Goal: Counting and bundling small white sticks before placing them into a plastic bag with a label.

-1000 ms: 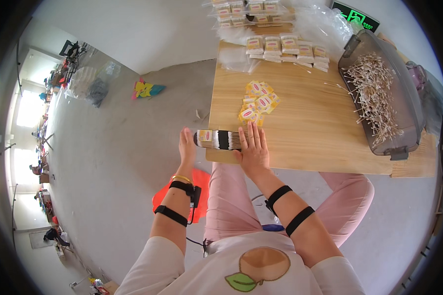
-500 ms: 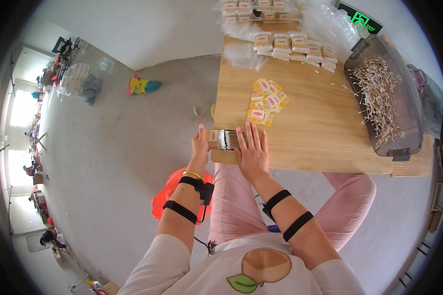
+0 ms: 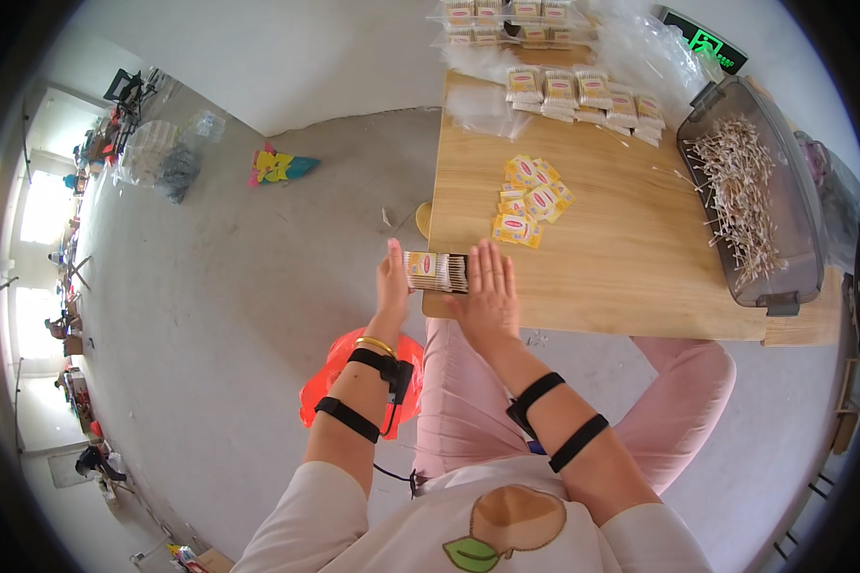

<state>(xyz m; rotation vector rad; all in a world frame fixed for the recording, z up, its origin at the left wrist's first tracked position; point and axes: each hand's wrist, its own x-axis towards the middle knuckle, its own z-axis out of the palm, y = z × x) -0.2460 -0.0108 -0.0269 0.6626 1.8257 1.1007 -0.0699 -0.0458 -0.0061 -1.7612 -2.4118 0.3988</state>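
Two bare hands press a short stack of small packets [image 3: 437, 271] between them at the near left corner of the wooden surface [image 3: 621, 277]. The left hand [image 3: 392, 282] stands flat against the stack's left end, just off the surface edge, fingers straight and pointing away from the person. The right hand [image 3: 487, 291] lies open, palm down, fingers together, against the stack's right end. Neither hand curls around anything; both are wide and flat. To square the stack well, I judge the palms should push evenly and keep parallel so no packet slips out. Both forearms carry black straps. Loose yellow packets [image 3: 528, 201] lie farther back, and a grey bin of thin sticks [image 3: 750, 196] sits well to the right.
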